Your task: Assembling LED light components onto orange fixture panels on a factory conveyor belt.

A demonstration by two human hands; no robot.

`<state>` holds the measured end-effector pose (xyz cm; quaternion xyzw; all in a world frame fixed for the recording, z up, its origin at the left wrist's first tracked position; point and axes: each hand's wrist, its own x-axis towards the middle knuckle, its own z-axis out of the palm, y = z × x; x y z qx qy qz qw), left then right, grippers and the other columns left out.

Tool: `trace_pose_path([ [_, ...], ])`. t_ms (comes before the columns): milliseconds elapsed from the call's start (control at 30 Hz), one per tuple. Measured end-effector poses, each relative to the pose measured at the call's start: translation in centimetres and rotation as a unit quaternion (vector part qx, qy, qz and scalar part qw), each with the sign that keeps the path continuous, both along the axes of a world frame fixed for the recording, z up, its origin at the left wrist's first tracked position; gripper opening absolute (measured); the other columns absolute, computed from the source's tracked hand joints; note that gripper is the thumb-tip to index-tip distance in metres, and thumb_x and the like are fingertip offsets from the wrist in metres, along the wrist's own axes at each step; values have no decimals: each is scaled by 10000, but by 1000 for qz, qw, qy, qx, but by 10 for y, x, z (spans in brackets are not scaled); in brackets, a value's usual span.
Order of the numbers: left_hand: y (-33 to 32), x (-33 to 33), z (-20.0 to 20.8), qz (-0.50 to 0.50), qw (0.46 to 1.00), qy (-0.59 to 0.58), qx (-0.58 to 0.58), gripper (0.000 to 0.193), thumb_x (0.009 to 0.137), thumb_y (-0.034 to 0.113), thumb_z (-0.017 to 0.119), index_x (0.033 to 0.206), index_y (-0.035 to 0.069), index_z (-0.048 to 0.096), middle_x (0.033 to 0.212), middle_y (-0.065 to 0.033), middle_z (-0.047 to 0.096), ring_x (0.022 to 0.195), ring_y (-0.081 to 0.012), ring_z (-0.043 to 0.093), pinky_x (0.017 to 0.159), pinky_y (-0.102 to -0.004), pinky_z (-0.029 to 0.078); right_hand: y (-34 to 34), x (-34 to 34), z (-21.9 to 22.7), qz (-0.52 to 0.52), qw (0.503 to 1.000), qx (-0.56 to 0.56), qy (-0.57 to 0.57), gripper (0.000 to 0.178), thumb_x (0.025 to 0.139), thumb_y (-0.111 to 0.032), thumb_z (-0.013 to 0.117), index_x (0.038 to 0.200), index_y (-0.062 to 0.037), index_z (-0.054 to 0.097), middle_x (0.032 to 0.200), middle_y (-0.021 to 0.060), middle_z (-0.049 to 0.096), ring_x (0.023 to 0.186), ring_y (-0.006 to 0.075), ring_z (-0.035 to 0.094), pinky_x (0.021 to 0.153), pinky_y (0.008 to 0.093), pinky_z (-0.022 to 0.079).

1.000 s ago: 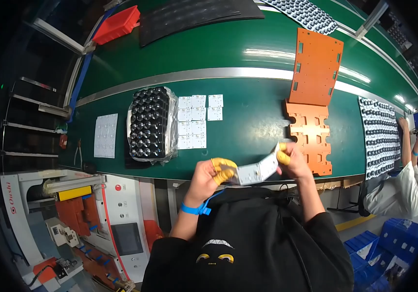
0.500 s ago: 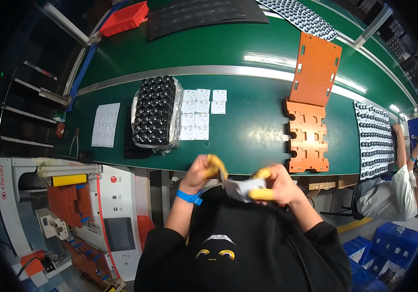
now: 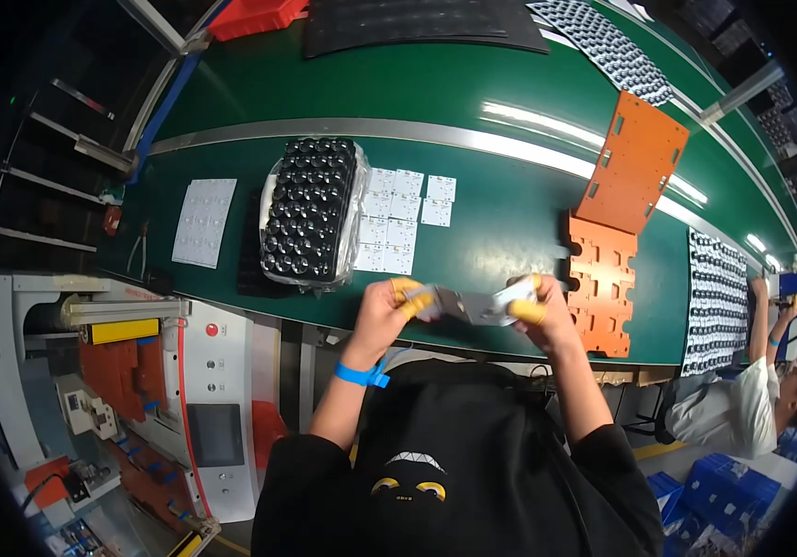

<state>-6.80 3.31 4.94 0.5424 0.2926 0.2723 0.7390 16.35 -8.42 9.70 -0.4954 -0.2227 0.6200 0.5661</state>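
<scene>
My left hand and my right hand, both with yellow finger cots, are closed on opposite ends of a small white-and-grey circuit board panel. The panel is held above the table's front edge and looks bent or split; blur hides how its pieces join. Behind my left hand, separate white circuit boards lie in rows on the green table. To their left stands a stack of black trays with round domes, wrapped in clear plastic. Right of my right hand sits an orange slotted fixture with its lid raised.
A white board panel and pliers lie at the left. Black sheets and a red bin are at the back. A machine stands front left. A co-worker works at the right, by a domed panel.
Both hands have moved forward and farther apart, over the table's front edge, still gripping the panel. It now stretches out between them. The whole view has shifted slightly.
</scene>
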Motion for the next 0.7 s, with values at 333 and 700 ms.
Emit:
trace_pose_path([
  [333, -7, 39, -15, 88, 991, 101, -15, 413, 927, -14, 565, 1316, -73, 438, 877, -155, 685, 701, -178, 687, 602, -267, 549, 60, 19, -46, -15, 907, 14, -422, 193, 845, -45, 724, 998, 23, 626, 897, 51, 670, 802, 104, 616, 732, 256, 498],
  [700, -23, 58, -34, 66, 980, 179, 66, 279, 958, 17, 502, 1204, -51, 613, 765, -158, 682, 595, -176, 687, 508, -271, 553, 77, 41, -88, 41, 925, -33, -377, 206, 801, -78, 756, 934, 40, 651, 713, 28, 640, 638, 80, 530, 580, 271, 445],
])
